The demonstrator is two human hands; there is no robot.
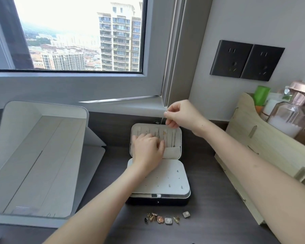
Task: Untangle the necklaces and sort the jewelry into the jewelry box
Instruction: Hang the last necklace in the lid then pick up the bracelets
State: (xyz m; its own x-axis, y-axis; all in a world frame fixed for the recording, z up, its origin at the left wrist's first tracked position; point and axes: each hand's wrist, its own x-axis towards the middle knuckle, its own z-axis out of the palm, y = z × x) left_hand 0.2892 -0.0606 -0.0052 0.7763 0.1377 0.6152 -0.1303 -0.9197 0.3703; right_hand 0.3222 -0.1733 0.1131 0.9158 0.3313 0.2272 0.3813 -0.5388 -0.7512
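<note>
The right hand (pixel 179 115) pinches the top of a thin necklace (pixel 161 120), held up over the lid (pixel 176 136) of the open jewelry box (pixel 158 199). The left hand (pixel 147 148) rests on the lid lower down; whether it grips the chain I cannot tell. Several necklaces already hang there and a few studs sit in the pad (pixel 158 173). A row of earrings (pixel 165 218) waits on the surface (pixel 206 222), so I judge the sorting about halfway.
</note>
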